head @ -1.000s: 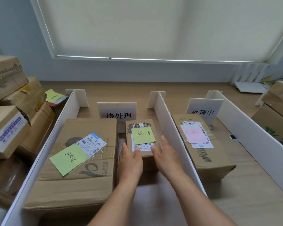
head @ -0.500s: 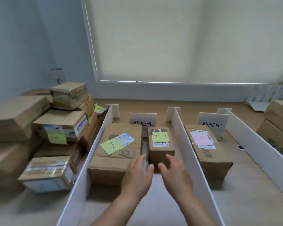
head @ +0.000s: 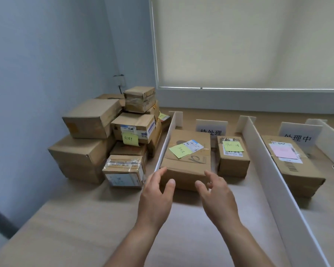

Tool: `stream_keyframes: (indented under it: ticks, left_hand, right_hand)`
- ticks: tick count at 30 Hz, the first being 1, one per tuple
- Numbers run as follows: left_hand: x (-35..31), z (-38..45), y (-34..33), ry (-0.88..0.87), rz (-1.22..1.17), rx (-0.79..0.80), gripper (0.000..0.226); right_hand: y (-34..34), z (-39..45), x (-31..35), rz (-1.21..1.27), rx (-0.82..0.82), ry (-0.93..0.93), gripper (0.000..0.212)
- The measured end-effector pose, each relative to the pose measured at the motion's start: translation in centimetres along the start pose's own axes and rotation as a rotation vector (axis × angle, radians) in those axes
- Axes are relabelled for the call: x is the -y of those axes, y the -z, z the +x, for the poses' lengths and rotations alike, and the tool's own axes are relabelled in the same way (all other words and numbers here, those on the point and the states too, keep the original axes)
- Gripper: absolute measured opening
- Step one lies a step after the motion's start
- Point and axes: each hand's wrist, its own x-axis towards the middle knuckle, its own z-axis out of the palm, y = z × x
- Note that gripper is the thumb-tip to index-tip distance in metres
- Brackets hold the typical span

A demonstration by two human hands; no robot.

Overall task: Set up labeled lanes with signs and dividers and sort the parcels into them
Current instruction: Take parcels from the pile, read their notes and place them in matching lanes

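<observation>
On the pale wooden tabletop (head: 69, 224): three white foam-board dividers (head: 266, 170), two white lane signs (head: 211, 130), three brown cardboard parcels (head: 187, 160) in lanes.
Unsorted stack of brown boxes (head: 108, 139) sits left, outside the lanes. Left hand (head: 156, 197) and right hand (head: 218, 199) hover near the largest parcel's front edge, fingers spread, holding nothing.

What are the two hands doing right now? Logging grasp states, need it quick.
Left hand: open, fingers spread, holding nothing.
Right hand: open, fingers loosely bent, holding nothing.
</observation>
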Motion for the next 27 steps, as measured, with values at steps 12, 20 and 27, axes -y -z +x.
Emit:
stream_keyframes:
  ticks: [12, 20, 27]
  left_hand:
    - [8.8, 7.2, 11.2, 0.053, -0.079, 0.035, 0.050]
    - [17.3, 12.8, 15.5, 0.225, -0.007, 0.168, 0.069]
    - [20.8, 15.4, 15.1, 0.267, 0.067, 0.301, 0.074]
  right_hand:
    - [-12.3, 0.7, 10.8, 0.030, 0.049, -0.031, 0.054]
    - [-20.8, 2.1, 13.8, 0.089, 0.111, -0.223, 0.070]
    - [-24.0, 3.7, 13.9, 0.023, 0.118, -0.362, 0.063]
